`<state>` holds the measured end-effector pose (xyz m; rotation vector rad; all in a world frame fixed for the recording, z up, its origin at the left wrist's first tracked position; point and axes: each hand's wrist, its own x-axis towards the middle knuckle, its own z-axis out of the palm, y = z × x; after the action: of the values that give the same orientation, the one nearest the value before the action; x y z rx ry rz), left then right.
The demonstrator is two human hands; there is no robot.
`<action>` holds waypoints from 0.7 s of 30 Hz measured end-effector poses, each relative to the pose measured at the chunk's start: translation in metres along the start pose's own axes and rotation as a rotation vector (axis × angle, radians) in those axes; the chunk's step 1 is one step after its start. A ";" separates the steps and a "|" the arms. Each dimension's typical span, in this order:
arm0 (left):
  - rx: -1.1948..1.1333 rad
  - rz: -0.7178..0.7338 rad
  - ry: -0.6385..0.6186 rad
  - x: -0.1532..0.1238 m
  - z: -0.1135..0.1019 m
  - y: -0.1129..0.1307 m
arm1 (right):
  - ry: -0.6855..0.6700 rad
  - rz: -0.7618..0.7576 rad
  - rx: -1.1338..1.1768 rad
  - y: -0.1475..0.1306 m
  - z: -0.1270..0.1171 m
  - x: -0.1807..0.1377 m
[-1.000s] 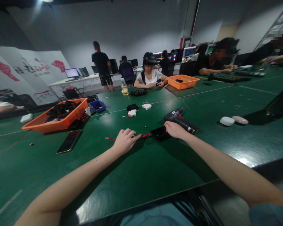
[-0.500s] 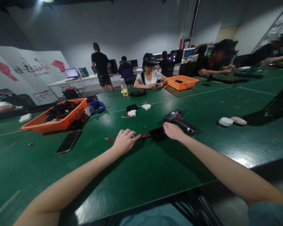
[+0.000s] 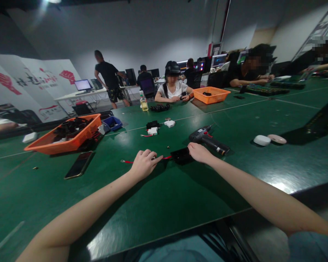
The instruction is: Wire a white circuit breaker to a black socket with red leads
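Observation:
My left hand [image 3: 144, 163] rests on the green table [image 3: 164, 196] with its fingers curled over a thin red wire [image 3: 128, 161] that has a ring terminal at its left end. The forefinger points along the wire toward a flat black plastic part [image 3: 182, 155]. My right hand [image 3: 198, 151] lies closed against the right edge of that black part. Just behind my right hand lies a black and red electric screwdriver [image 3: 208, 139].
An orange tray [image 3: 68, 140] of black parts, a blue bin [image 3: 113, 122] and a phone [image 3: 79, 164] sit at the left. White and black parts [image 3: 153, 128] lie farther back. Two oval pads [image 3: 270, 139] lie right. Other people sit across the table; one stands.
My hands and the black part have shifted very slightly left. The standing person at the back has walked left.

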<state>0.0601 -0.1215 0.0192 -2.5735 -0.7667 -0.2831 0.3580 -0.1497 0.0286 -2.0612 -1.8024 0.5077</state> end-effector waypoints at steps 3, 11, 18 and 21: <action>-0.001 -0.002 -0.003 0.001 0.000 0.000 | 0.019 0.007 0.009 -0.002 0.001 -0.003; -0.004 -0.005 -0.001 0.001 0.000 0.001 | 0.049 -0.026 0.026 -0.002 0.007 -0.004; -0.006 -0.026 -0.012 0.000 -0.001 -0.001 | 0.057 -0.097 0.023 -0.004 0.013 -0.008; -0.003 -0.024 -0.009 0.000 -0.001 -0.001 | 0.057 -0.104 0.020 -0.004 0.012 -0.009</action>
<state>0.0599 -0.1211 0.0203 -2.5711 -0.8019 -0.2810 0.3474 -0.1573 0.0208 -1.9369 -1.8521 0.4325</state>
